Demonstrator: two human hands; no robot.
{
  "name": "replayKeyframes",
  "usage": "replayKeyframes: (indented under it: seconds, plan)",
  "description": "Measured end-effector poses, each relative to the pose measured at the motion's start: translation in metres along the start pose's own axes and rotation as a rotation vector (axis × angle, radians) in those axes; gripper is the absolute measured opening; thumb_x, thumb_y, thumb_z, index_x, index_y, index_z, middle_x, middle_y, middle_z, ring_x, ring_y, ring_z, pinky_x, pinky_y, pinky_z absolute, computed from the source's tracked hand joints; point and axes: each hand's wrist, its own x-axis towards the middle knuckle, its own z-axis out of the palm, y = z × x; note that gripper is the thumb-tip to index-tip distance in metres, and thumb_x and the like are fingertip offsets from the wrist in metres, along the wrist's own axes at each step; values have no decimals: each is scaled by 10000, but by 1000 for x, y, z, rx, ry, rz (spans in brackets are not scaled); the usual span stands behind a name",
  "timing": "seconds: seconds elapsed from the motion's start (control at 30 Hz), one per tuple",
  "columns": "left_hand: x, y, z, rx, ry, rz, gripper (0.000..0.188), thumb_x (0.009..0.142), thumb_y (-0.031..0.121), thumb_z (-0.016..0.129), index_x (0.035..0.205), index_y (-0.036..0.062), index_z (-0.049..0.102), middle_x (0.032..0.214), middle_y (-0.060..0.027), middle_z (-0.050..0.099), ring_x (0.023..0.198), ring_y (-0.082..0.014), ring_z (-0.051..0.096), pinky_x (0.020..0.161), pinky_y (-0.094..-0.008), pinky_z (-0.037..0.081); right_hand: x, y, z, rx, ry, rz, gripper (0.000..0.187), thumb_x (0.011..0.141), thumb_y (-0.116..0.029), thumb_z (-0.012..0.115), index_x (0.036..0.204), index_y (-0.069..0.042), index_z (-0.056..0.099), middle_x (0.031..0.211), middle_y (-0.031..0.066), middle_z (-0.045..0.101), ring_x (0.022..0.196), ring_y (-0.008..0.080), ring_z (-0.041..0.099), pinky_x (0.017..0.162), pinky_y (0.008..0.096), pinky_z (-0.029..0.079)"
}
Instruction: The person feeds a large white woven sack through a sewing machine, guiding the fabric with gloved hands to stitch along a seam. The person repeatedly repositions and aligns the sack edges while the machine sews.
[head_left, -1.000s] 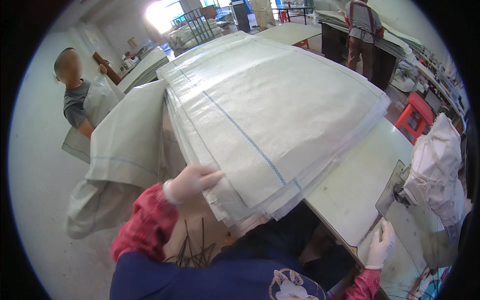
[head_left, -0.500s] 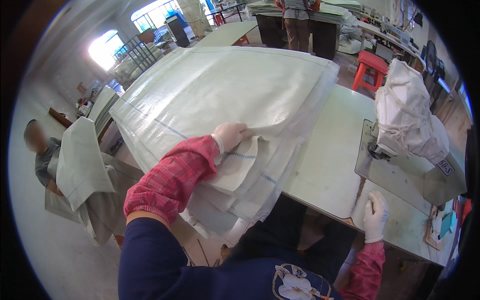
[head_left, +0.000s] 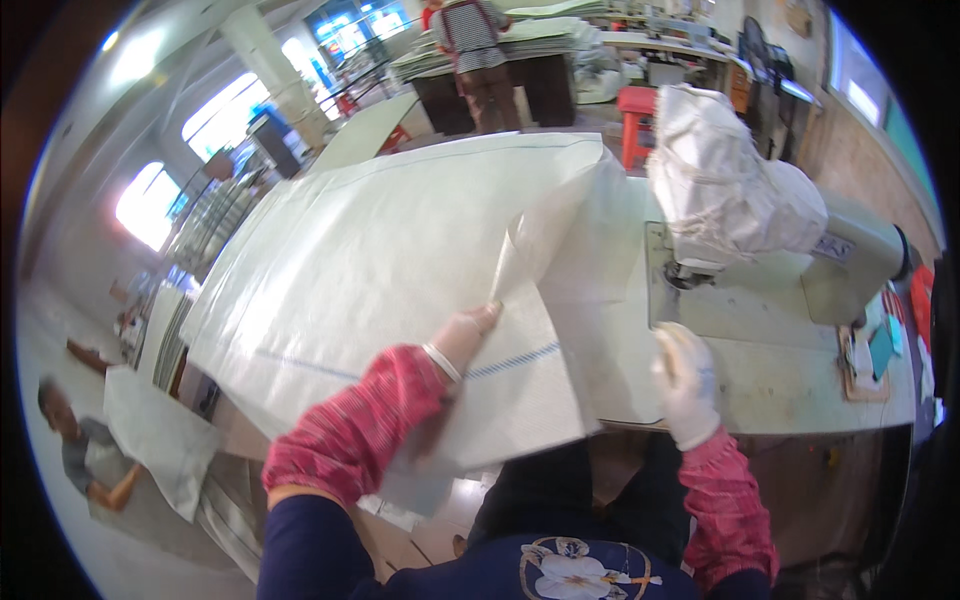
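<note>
A large white woven plastic sheet [head_left: 390, 240] with blue stripes lies over the left part of the work table. My left hand [head_left: 465, 338], in a white glove, is closed on it near its right side, where the material is lifted and curls over. The near corner with a blue stripe hangs past the table's front edge. My right hand [head_left: 687, 385], also gloved, hovers over the table's front, right of the sheet, fingers loosely bent and apart with nothing seen in them. Behind it stands a sewing machine [head_left: 850, 265], its head wrapped in white cloth [head_left: 720, 180].
Small items lie on a little board [head_left: 865, 375] at the table's right end. A red stool [head_left: 637, 125] stands behind the table. At the far left a person [head_left: 85, 440] handles another white sheet [head_left: 160, 430]. Another person [head_left: 478, 60] stands at a stacked table at the back.
The view has turned rightward. My left hand has drawn the sheet's corner rightward and lifted it into a curl. My right hand has risen from the tabletop and moved toward the sheet.
</note>
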Motion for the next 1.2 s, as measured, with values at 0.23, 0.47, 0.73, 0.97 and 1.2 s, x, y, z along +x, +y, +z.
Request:
replayKeyframes:
  seconds: [0.23, 0.47, 0.73, 0.97, 1.2]
  plan:
    - [-21, 12, 47, 812, 489, 289, 259, 869, 199, 594, 921, -50, 646, 776, -146, 616, 785, -161, 587, 697, -385, 467, 16, -26, 45, -337, -270, -68, 488, 807, -252, 650, 1210, 7, 559, 1291, 168, 535, 1222, 366, 474, 1029, 510, 345]
    - [7, 96, 43, 1182, -154, 725, 578, 810, 4, 485, 1379, -49, 401, 1394, -256, 439, 1321, -366, 404, 1099, -444, 340, -1, -32, 38, -346, -656, 116, 269, 815, -269, 637, 968, -50, 606, 994, 142, 578, 939, 312, 567, 826, 437, 439]
    - [218, 44, 186, 1888, -332, 471, 515, 940, 313, 515, 1382, 56, 453, 1398, -211, 494, 1271, -363, 496, 1050, -492, 390, 17, -66, 72, 350, -815, 395, 205, 886, -147, 505, 994, -22, 626, 983, 225, 668, 958, 405, 630, 834, 466, 494]
    - [256, 8, 190, 1323, -32, 820, 478, 979, 365, 423, 1368, 91, 467, 1492, -257, 336, 1364, -462, 314, 1117, -570, 258, -24, -71, 78, 616, -763, 371, 198, 855, -122, 525, 1006, -9, 582, 988, 244, 640, 962, 433, 603, 847, 472, 472]
    - [273, 10, 190, 1307, -51, 723, 485, 973, 360, 415, 1379, 97, 445, 1499, -188, 355, 1361, -480, 305, 1117, -560, 268, -9, -59, 33, 603, -1134, 562, 255, 882, -208, 560, 1011, 11, 582, 1002, 246, 639, 997, 435, 596, 850, 469, 470]
